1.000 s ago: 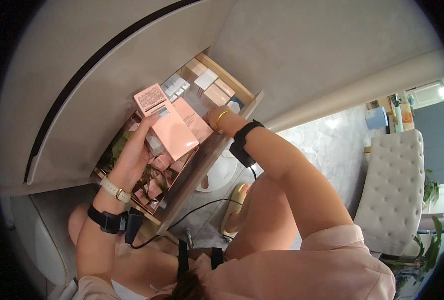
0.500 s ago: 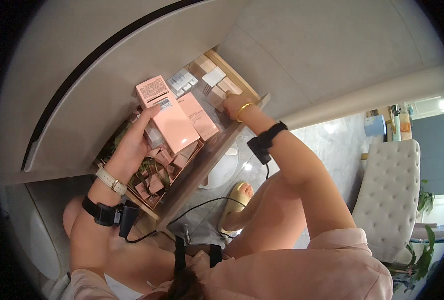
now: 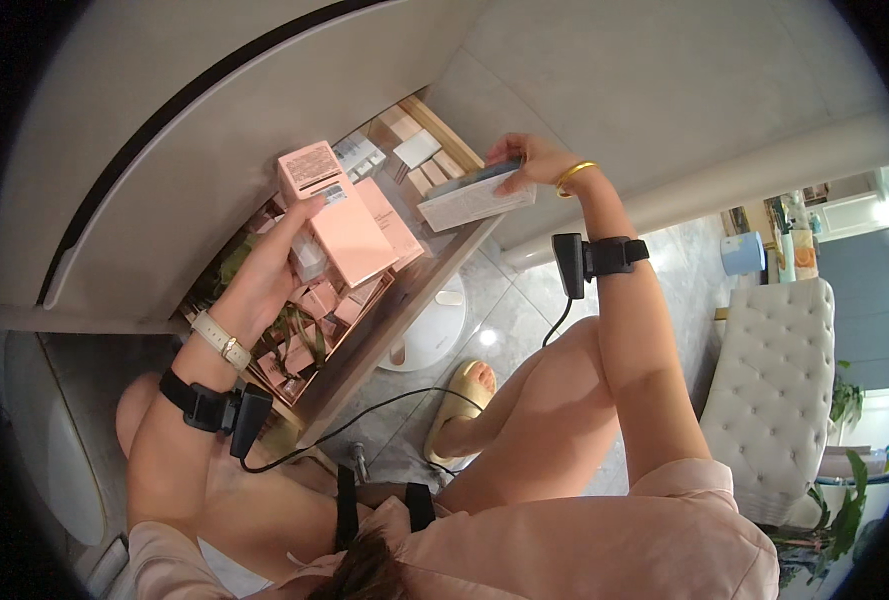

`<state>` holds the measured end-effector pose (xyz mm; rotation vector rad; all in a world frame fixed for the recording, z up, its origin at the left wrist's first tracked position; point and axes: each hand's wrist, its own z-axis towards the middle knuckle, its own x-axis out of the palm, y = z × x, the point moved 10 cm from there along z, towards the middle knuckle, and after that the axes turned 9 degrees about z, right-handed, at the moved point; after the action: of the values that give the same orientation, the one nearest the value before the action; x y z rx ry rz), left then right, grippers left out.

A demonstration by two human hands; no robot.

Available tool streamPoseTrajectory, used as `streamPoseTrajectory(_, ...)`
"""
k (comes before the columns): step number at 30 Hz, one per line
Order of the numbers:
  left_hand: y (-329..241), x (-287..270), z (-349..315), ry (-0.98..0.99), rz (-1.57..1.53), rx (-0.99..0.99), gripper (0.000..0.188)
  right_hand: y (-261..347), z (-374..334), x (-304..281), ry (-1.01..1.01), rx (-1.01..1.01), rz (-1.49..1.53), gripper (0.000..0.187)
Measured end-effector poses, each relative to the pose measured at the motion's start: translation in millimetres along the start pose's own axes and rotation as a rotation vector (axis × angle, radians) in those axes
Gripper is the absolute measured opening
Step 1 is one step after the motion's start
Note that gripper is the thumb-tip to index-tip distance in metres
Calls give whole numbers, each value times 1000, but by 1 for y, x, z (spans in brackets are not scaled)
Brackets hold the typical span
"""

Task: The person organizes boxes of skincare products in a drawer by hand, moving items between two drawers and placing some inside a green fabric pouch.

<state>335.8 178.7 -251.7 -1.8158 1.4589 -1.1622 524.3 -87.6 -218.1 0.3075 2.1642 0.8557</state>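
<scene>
My left hand (image 3: 283, 252) is closed on a large pink box (image 3: 349, 232), its thumb lying over the printed end, above the open drawer (image 3: 427, 288). Another pink box (image 3: 395, 218) shows partly behind it. At the drawer's right end, my right hand (image 3: 533, 165) pinches a flat white and grey box (image 3: 480, 203), tilted across the front edge. Small pink boxes and a green ribbon-like strip (image 3: 283, 335) lie under my left hand in a pink-rimmed tray. Farther back sit white cartons (image 3: 359, 157) and a white-topped box (image 3: 418, 148).
Above the drawer rises a pale cabinet front (image 3: 195, 160) with a dark curved groove. Black cables run from the wrist-strapped devices. On the grey floor, a round white object (image 3: 430, 340) stands under the drawer, near my yellow slipper (image 3: 457, 410). A tufted bench (image 3: 773, 390) stands right.
My right hand has come up and right out of the drawer, bringing the flat white and grey box with it. My left hand stays on the large pink box, nearly still.
</scene>
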Motion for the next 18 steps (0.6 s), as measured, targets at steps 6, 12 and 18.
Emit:
streamPoseTrajectory(6, 0, 1, -11, -25, 5, -6, 57, 84, -34, 8, -111, -384, 64, 62)
streamPoseTrajectory(12, 14, -3, -15, -39, 202, -31, 49, 154, -81, 64, -474, -768, -326, 60)
streamPoseTrajectory(18, 7, -21, -36, -129, 267, -12, 43, 104, -61, 188, -41, -772, -532, 75)
